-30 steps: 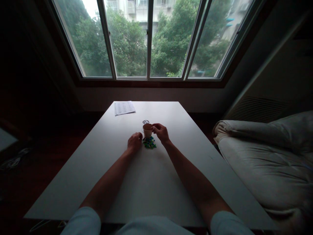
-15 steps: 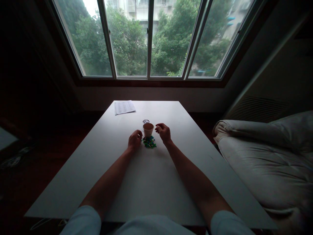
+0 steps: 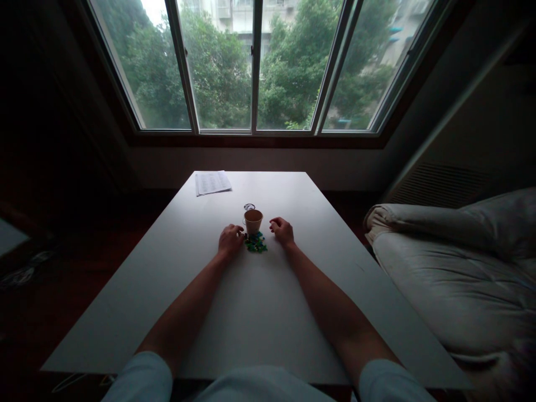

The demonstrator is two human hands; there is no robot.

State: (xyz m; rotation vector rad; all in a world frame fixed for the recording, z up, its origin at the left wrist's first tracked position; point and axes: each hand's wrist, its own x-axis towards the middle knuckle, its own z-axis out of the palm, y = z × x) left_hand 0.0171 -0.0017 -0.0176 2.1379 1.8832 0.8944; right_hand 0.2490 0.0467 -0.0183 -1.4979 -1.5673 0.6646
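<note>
A small beige cup with a brownish inside stands upright near the middle of the white table; a thin loop shows at its left side. Against its near side lies a loose pile of small green, blue and dark pieces. My left hand rests at the pile's left edge, fingers loosely bent and apart, tips next to the pieces. To the right of the cup, apart from it, my right hand has its fingers curled in a pinch. Anything between those fingertips is too small to make out.
Behind the cup lies a small ring-shaped object. Printed sheets of paper lie at the table's far left corner. A padded, light-coloured sofa or mattress stands along the right. A window spans the wall beyond the table.
My right hand has moved slightly down and away from the cup's rim. My left fingers have stretched a little toward the pile. The cup stays in place.
</note>
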